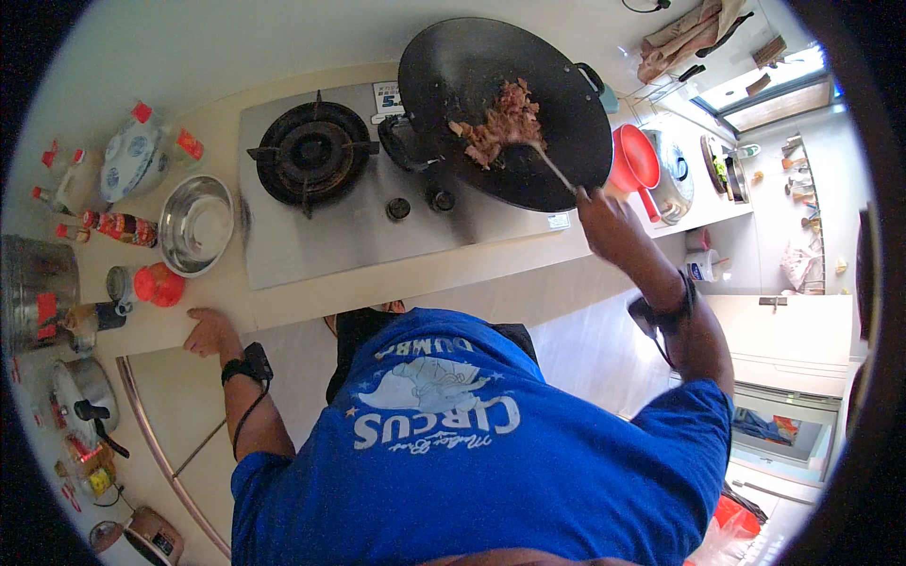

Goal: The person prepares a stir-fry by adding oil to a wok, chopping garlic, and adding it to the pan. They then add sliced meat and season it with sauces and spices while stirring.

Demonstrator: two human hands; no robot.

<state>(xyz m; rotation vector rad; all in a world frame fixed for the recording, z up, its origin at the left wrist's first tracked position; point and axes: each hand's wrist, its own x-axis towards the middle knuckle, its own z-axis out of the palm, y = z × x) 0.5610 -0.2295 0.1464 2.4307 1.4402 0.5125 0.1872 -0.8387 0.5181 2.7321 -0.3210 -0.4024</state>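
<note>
My right hand (610, 221) grips the handle of a slim cooking utensil (554, 168). Its far end is in chopped, browned meat (511, 120), where its shape is hidden or blurred. The meat lies in a large black wok (566, 92) on the right side of the stainless-steel gas stove (311, 244). My left hand (212, 332) rests at the counter's front edge with nothing in it. Near its fingers stands a red-lidded jar (161, 285). Behind that is a shiny metal basin (173, 233).
The left burner (312, 150) is bare, its pan supports sticking up. Bottles, including a red-labelled one (127, 228), and a lidded patterned bowl (134, 161) crowd the left counter. Right of the wok are a red pan (634, 159) and a metal lidded pot (669, 177). A curved metal bar (152, 428) lies left.
</note>
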